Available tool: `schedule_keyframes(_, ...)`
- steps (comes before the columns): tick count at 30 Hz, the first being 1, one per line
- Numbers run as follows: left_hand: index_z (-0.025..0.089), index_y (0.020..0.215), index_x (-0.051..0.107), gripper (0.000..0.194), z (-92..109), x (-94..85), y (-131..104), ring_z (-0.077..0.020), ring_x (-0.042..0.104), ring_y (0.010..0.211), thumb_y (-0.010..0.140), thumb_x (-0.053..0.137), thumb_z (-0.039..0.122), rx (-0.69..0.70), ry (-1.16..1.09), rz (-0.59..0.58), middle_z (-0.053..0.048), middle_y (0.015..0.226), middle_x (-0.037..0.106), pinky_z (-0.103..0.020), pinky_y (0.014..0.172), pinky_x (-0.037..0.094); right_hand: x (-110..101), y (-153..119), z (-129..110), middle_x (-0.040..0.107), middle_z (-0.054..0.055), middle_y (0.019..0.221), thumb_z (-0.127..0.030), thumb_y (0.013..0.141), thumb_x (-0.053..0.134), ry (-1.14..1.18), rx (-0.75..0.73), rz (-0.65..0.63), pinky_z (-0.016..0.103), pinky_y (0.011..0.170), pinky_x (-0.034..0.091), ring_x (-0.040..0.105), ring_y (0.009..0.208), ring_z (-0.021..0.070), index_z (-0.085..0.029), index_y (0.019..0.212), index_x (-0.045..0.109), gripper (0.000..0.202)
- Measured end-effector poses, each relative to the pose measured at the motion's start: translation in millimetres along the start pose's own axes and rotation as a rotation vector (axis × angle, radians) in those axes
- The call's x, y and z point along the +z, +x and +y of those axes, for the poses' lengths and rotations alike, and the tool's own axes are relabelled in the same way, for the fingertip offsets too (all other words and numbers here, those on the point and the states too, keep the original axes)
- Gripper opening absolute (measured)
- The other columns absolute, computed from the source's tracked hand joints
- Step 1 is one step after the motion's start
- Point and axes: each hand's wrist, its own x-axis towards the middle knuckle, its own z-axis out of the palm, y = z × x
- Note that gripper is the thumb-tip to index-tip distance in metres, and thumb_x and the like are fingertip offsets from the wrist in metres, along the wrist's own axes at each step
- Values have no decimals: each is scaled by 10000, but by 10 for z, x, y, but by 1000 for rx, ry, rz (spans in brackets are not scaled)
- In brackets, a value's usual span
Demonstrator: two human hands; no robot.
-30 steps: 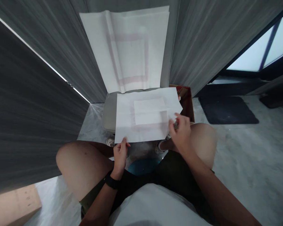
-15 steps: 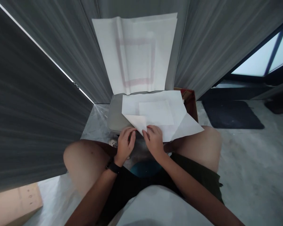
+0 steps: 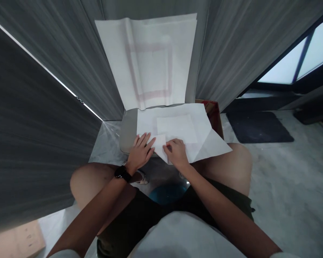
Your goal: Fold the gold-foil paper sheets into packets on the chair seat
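Observation:
A large white sheet of paper lies on the grey chair seat, its near left and near right corners folded inward. My left hand rests flat on the left fold, fingers spread. At the inner tip of that folded corner, my right hand pinches the paper between thumb and fingers. A paler rectangle lies on or shows through the middle of the sheet. Against the chair back leans another white sheet, with a faint reddish rectangular outline and a vertical crease.
The grey chair stands between grey curtains. A red box sits behind its right side. On the floor lie a dark mat at right and a wooden piece at lower left. My knees flank the seat.
My left hand has moved up from the sheet's near edge and flattened onto the folded corner. My right hand stays at the fold's tip, and the view has shifted slightly.

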Motion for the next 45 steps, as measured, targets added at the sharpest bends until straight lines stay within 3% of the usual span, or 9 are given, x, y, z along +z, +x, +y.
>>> schedule_keyframes(6, 189, 1548, 556, 490, 110, 24, 17, -351, 370, 1580, 1113, 419, 369, -96, 32, 27, -173, 1655, 466, -639, 1280, 279, 26, 89, -82, 690, 146, 984, -278, 971, 621, -142, 38, 99, 446, 904, 484, 571, 1014, 313, -188, 844, 755, 206)
schedule_keyframes(9, 195, 1545, 557, 494, 157, 61, 46, -357, 369, 1580, 1081, 478, 345, -141, 17, 80, -158, 1647, 483, -668, 1291, 222, 4, 76, -98, 694, 206, 1135, -298, 1004, 601, -178, 35, 56, 514, 974, 506, 593, 1124, 358, -143, 1137, 759, 258)
schedule_keyframes(12, 223, 1548, 557, 509, 197, 93, 66, -361, 338, 1595, 1061, 517, 363, -183, -18, 111, -135, 1650, 483, -678, 1298, 184, -5, -3, -81, 561, 246, 1514, -407, 1075, 509, -155, -132, -8, 575, 1156, 432, 503, 1410, 385, -132, 1527, 547, 531)
schedule_keyframes(14, 233, 1544, 565, 508, 215, 97, 81, -364, 311, 1606, 1060, 527, 380, -203, -36, 118, -131, 1664, 464, -669, 1301, 181, 6, -70, -45, 472, 198, 1641, -481, 1108, 417, -146, -260, -52, 580, 1253, 347, 406, 1538, 355, -170, 1607, 460, 590)
schedule_keyframes(21, 217, 1566, 529, 514, 231, 76, 100, -357, 285, 1619, 1068, 520, 343, -240, -55, 181, -160, 1746, 297, -601, 1265, 291, 71, -183, 77, 428, 172, 1692, -532, 1125, 335, -180, -319, -134, 592, 1297, 313, 359, 1596, 336, -160, 1622, 457, 633)
schedule_keyframes(25, 203, 1484, 608, 446, 257, 96, 37, -356, 452, 1522, 1057, 559, 320, -249, -71, 266, -171, 1617, 516, -542, 1195, 396, 87, -190, 68, 418, 169, 1698, -526, 1126, 346, -173, -306, -106, 578, 1300, 320, 351, 1602, 333, -150, 1623, 455, 632)
schedule_keyframes(28, 227, 1428, 656, 405, 292, 110, -14, -352, 552, 1424, 1046, 588, 343, -238, -76, 239, -149, 1499, 636, -530, 1143, 433, 94, -192, 51, 417, 172, 1698, -528, 1123, 352, -155, -295, -104, 586, 1302, 318, 341, 1608, 330, -164, 1642, 427, 638)
schedule_keyframes(37, 229, 1540, 571, 503, 341, 153, -74, -359, 428, 1541, 1054, 538, 357, -215, -43, 153, -130, 1625, 520, -578, 1236, 322, 130, -178, 8, 400, 183, 1704, -559, 1114, 361, -127, -241, -103, 588, 1304, 317, 340, 1610, 331, -164, 1649, 416, 667)
schedule_keyframes(45, 228, 1582, 523, 523, 377, 202, -5, -345, 411, 1557, 1086, 474, 386, -256, -33, 172, -125, 1642, 496, -598, 1274, 249, 133, -171, 9, 419, 223, 1683, -559, 1112, 348, -124, -240, -101, 609, 1303, 304, 353, 1600, 350, -111, 1618, 451, 683)
